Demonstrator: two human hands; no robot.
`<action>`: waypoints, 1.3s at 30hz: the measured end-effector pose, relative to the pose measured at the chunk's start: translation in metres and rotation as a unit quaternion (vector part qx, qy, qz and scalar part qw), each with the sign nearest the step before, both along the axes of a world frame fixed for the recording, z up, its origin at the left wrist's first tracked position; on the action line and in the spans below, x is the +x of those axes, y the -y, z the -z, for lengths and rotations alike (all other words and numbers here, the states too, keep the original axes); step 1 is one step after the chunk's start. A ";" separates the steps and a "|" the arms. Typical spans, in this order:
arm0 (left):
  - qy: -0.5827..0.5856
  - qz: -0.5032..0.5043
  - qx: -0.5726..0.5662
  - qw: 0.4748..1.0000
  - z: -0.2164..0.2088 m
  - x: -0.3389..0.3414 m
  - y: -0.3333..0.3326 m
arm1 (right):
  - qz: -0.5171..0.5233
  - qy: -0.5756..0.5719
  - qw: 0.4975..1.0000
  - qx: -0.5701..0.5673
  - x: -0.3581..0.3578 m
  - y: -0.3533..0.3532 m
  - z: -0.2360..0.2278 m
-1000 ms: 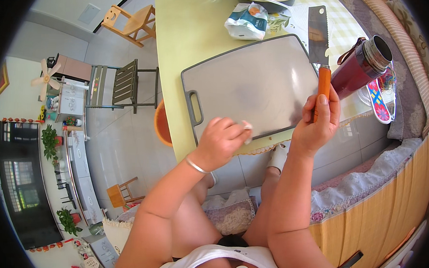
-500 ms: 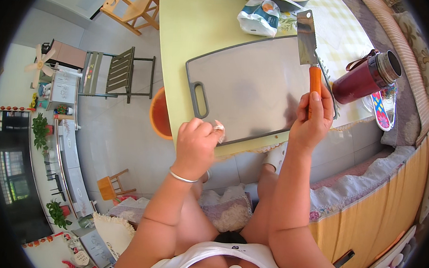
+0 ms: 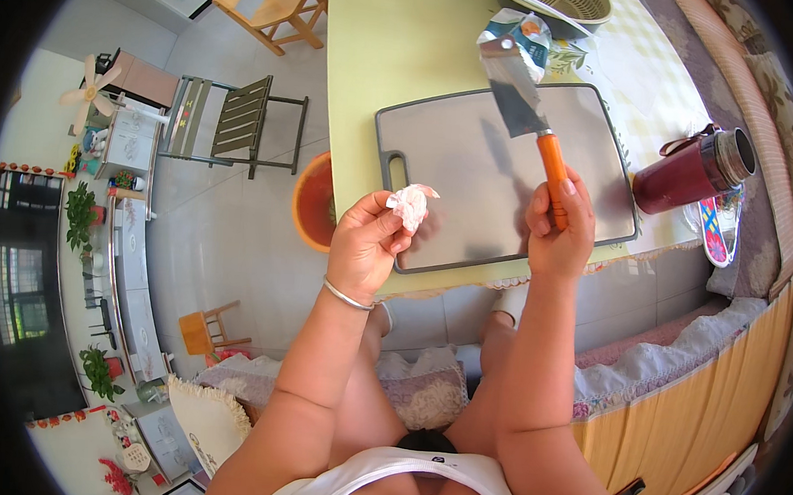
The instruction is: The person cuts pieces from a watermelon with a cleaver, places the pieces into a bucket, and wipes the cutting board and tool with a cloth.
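Centre frame: left hand (image 3: 367, 243), fingers closed, pinches a crumpled white wad (image 3: 410, 204), possibly tissue, over the grey cutting board (image 3: 455, 161). Right hand (image 3: 560, 229) grips the orange-handled cleaver (image 3: 529, 111), blade toward upper centre.

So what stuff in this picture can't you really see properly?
- Head view: the crumpled white wad in the left hand is too small to tell tissue from cloth.
- The basket is cut off by the top edge.
- The packet is partly hidden by the cleaver blade.
- The orange handle disappears inside the right hand.
- The orange bin is partly hidden by the table.
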State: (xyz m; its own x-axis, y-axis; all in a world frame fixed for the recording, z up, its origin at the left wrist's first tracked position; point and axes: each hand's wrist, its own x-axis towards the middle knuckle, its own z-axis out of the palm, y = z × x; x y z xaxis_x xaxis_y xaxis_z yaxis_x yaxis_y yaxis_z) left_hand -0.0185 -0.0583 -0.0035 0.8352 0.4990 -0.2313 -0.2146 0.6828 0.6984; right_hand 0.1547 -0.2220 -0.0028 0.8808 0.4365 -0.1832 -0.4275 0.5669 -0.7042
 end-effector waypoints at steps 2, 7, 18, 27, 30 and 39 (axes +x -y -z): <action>0.011 -0.039 0.046 0.998 -0.003 -0.003 -0.008 | 0.011 -0.010 1.000 -0.004 0.001 0.001 0.002; -0.067 -0.287 0.246 0.923 0.006 -0.038 -0.068 | 0.036 -0.021 0.999 -0.025 0.004 0.003 0.000; -0.414 -0.254 0.503 0.715 0.063 -0.068 -0.113 | 0.019 0.085 0.986 -0.144 0.004 0.004 -0.007; -0.114 -0.165 0.035 0.979 0.036 -0.054 -0.100 | -0.026 0.208 0.935 -0.287 -0.008 -0.001 -0.008; -0.165 -0.222 0.085 0.957 0.042 -0.057 -0.102 | -0.035 0.271 0.917 -0.292 -0.006 -0.002 0.002; -0.104 -0.288 0.015 0.952 0.052 -0.065 -0.110 | -0.007 0.295 0.881 -0.369 -0.013 -0.008 0.003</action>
